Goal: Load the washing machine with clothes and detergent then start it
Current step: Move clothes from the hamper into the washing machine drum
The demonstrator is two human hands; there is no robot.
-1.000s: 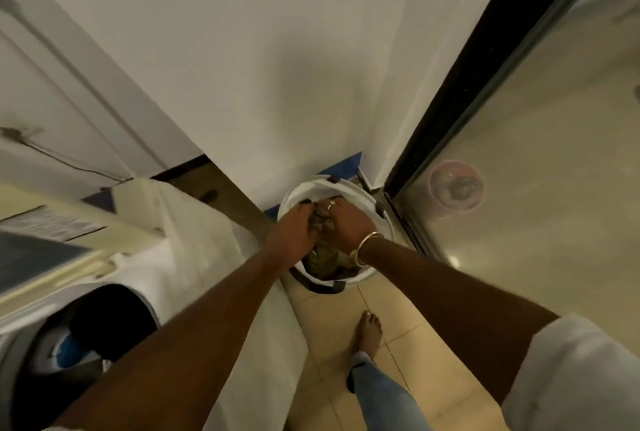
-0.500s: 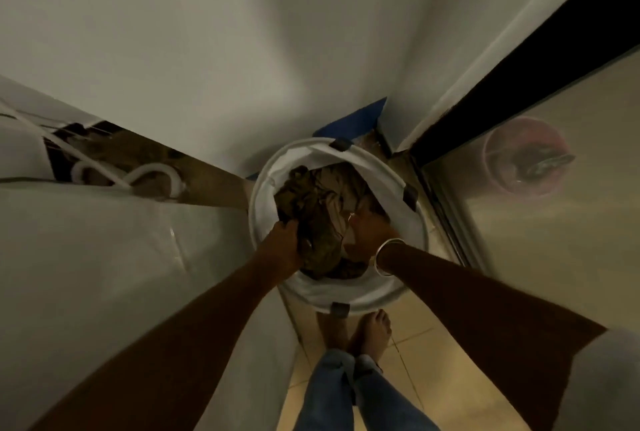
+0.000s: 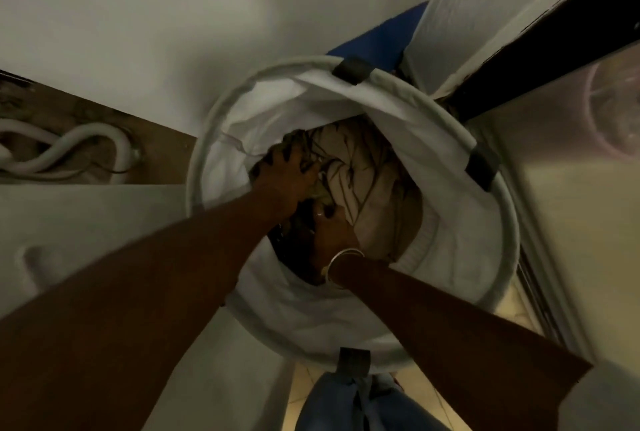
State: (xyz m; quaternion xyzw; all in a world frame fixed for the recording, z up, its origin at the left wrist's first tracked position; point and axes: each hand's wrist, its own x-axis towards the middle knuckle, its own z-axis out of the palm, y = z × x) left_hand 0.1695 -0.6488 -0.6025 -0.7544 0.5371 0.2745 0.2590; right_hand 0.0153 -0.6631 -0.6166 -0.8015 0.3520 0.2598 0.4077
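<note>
Deep inside the hamper point(image 3: 460, 216), my left hand point(image 3: 287, 171) clutches soft, light clothes point(image 3: 360, 167); bunched folds look easiest to grip. I cannot tell what my right hand point(image 3: 334, 230) holds.

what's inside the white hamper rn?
The hamper holds a pile of clothes: beige fabric on top, a darker garment that the left hand grips, the right hand with fingers buried beside it. Lower layers and the bottom are covered.

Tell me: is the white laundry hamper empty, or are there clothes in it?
Not empty. Crumpled beige and dark clothes lie inside the hamper, and the left hand and right hand reach in among them.
</note>
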